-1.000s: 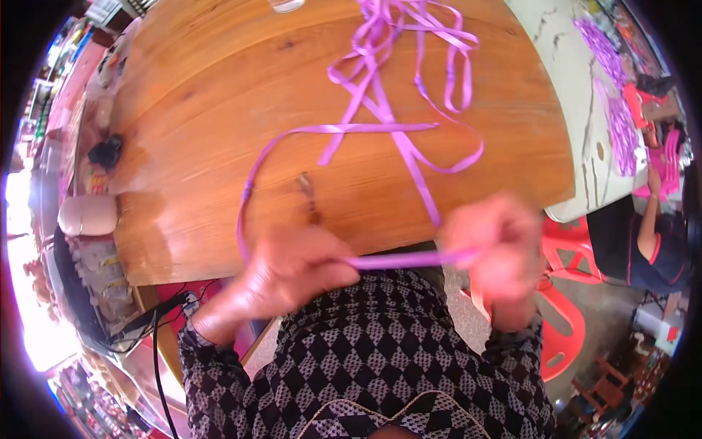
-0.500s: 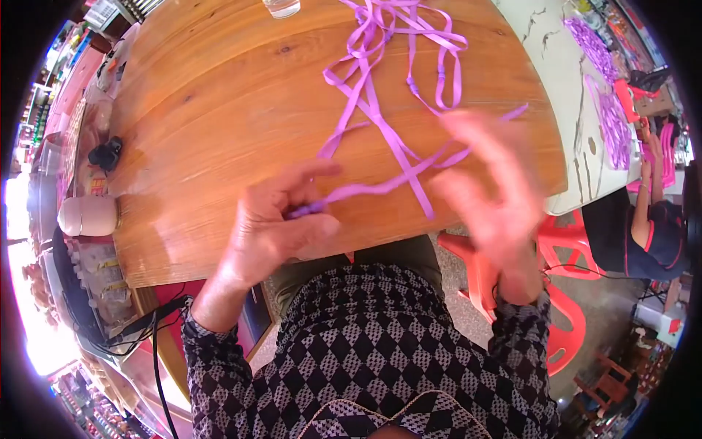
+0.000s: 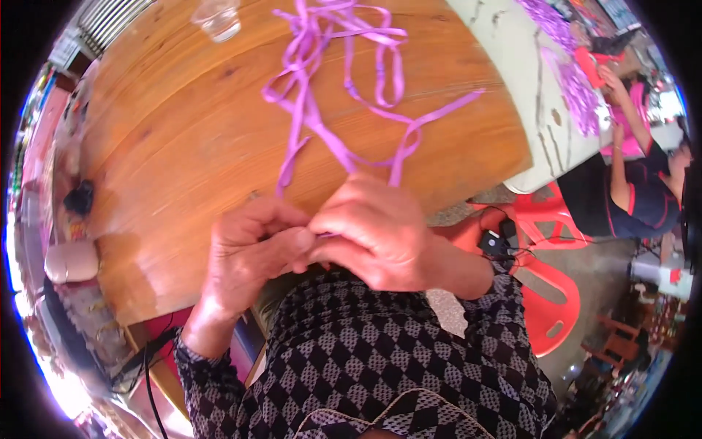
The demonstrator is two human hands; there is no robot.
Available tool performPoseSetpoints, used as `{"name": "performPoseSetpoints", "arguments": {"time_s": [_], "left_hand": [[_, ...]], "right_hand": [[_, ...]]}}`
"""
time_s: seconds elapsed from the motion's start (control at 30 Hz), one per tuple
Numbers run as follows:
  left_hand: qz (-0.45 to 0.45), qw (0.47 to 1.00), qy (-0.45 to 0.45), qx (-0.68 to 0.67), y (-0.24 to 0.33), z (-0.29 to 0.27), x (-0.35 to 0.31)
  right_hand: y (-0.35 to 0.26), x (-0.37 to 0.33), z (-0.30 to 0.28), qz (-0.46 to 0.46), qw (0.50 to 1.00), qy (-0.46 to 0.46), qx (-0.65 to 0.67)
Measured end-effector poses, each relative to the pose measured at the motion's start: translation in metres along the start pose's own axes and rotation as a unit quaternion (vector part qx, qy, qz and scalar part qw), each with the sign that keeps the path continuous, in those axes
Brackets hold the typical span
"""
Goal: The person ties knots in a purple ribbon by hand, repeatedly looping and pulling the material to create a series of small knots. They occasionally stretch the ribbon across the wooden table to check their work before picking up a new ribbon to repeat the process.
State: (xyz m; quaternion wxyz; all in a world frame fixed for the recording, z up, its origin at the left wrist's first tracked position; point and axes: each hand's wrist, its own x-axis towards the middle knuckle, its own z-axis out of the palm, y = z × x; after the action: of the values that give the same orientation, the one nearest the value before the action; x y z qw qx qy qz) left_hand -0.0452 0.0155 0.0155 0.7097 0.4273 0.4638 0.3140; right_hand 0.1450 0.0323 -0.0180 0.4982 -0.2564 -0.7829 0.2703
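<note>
At the table's near edge, my left hand point(image 3: 252, 252) and my right hand point(image 3: 376, 234) meet, fingertips together in a pinch. A sliver of purple ribbon point(image 3: 327, 235) shows between them; the fingers hide the rest of it. Past my hands, more narrow purple ribbon point(image 3: 322, 128) spreads in loose loops on the wooden table point(image 3: 175, 154). Small darker purple pieces point(image 3: 380, 71) sit along some strands. One free ribbon end point(image 3: 468, 99) points toward the right side of the table.
A clear cup point(image 3: 223, 25) stands at the far left of the table. To the right is a white marbled table point(image 3: 504, 44) with bundles of shiny purple strips point(image 3: 574, 88). Red plastic chairs point(image 3: 545, 307) and another person point(image 3: 621, 186) are on that side.
My right hand has come left and down from over the ribbon to meet my left hand, and its fingers have closed. The view has shifted, so the table things appear further left.
</note>
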Motion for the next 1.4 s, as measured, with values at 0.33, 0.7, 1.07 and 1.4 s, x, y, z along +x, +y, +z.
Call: {"name": "performPoseSetpoints", "arguments": {"time_s": [0.33, 0.7, 1.07, 1.4], "left_hand": [[-0.010, 0.983, -0.046, 0.179, 0.002, -0.004, -0.007], [0.108, 0.903, 0.258, 0.327, 0.009, -0.153, -0.046], [0.131, 0.920, 0.292, 0.229, -0.003, -0.206, -0.073], [0.261, 0.836, 0.193, -0.442, -0.021, -0.198, -0.055]], "right_hand": [[0.001, -0.011, -0.013, -0.012, 1.000, -0.004, 0.013], [0.065, -0.049, -0.187, 0.323, 0.909, 0.257, -0.060], [0.093, -0.062, -0.223, 0.358, 0.832, 0.424, -0.002], [0.078, -0.047, -0.215, 0.268, 0.592, 0.386, 0.655]]}}
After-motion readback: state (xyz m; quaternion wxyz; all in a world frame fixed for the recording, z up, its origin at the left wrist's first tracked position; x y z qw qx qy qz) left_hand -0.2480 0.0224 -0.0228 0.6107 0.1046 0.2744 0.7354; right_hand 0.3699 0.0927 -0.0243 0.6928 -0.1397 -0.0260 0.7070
